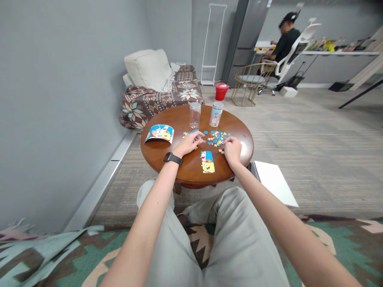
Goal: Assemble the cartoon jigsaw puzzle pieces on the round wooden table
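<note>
On the round wooden table, my left hand point(191, 143) hovers low over jigsaw pieces, its fingers bent and apart, with nothing visible in its grasp. My right hand point(232, 149) is closed at the right side of the loose jigsaw pieces point(216, 137); its fingertips are turned away, so what they pinch is hidden. Between the hands and nearer to me lies a partly joined jigsaw puzzle point(207, 162), blue above and yellow below, with a cartoon face. A curved picture sheet point(160, 133) with similar cartoon figures rests on the left.
A clear jar point(195, 115) and a printed canister point(216, 114) stand behind the pieces on the table point(188, 175). A white board-like object point(275, 181) is at the lower right. Beyond are a red bucket point(221, 91), a gold-framed chair point(253, 79) and a seated person point(285, 44).
</note>
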Tool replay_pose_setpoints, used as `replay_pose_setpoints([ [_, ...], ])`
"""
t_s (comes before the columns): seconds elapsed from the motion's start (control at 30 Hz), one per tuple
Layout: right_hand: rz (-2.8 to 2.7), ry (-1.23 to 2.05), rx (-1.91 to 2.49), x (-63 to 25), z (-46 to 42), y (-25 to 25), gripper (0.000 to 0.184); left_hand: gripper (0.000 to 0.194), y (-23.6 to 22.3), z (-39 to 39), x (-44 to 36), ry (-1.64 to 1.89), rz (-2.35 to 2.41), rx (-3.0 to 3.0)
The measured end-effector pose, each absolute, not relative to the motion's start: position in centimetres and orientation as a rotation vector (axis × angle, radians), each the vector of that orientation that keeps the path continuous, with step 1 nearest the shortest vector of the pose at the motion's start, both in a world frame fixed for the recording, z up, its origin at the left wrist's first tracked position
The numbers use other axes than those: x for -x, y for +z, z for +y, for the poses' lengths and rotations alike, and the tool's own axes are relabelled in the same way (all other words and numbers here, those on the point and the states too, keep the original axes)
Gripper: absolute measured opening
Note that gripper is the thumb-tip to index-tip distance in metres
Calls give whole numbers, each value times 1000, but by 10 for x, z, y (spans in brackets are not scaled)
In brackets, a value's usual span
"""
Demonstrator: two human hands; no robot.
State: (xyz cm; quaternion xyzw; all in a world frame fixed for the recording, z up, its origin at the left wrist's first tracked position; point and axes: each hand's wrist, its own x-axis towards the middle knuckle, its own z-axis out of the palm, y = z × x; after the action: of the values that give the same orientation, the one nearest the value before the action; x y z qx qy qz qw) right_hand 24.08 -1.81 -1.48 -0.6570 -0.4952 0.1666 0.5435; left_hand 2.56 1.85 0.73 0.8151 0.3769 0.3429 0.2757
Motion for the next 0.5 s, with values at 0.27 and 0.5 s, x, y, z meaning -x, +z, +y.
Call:
replay_pose_setpoints([
  [0.27, -1405, 488, 1474, -237, -17, -18, 13, 10, 8, 18, -26, 911, 1040, -2226],
  [0.5, -1680, 525, 1235, -231, -17, -15, 20, 14, 6, 16, -25, 935, 1018, -2095],
])
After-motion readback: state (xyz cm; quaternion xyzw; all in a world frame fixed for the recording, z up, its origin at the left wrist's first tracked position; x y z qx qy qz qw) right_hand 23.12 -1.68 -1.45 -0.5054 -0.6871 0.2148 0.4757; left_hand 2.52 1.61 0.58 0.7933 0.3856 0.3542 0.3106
